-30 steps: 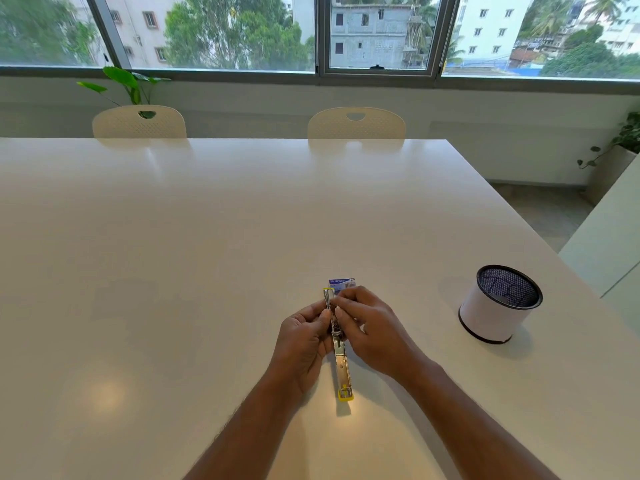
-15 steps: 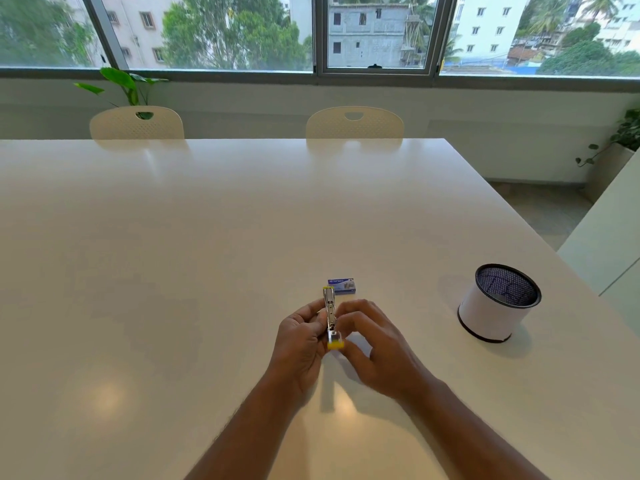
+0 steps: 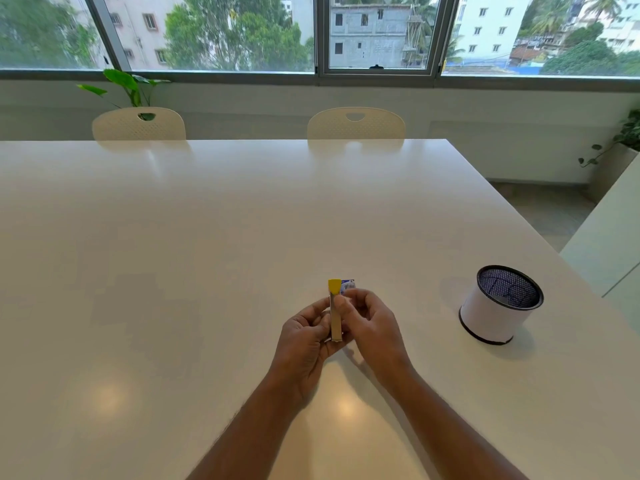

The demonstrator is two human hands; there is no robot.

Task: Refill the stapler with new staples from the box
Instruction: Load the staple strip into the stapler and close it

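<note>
Head view: both hands hold the stapler (image 3: 335, 315) above the table (image 3: 207, 271), left hand (image 3: 306, 336) and right hand (image 3: 372, 322) pinching it. Opened flat a second ago, it now looks folded shut, yellow tip away, suggesting loading is done. The box (image 3: 348, 286) lies just behind.

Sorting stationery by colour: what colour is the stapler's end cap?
Yellow, on the stapler; seen in the head view.
</note>
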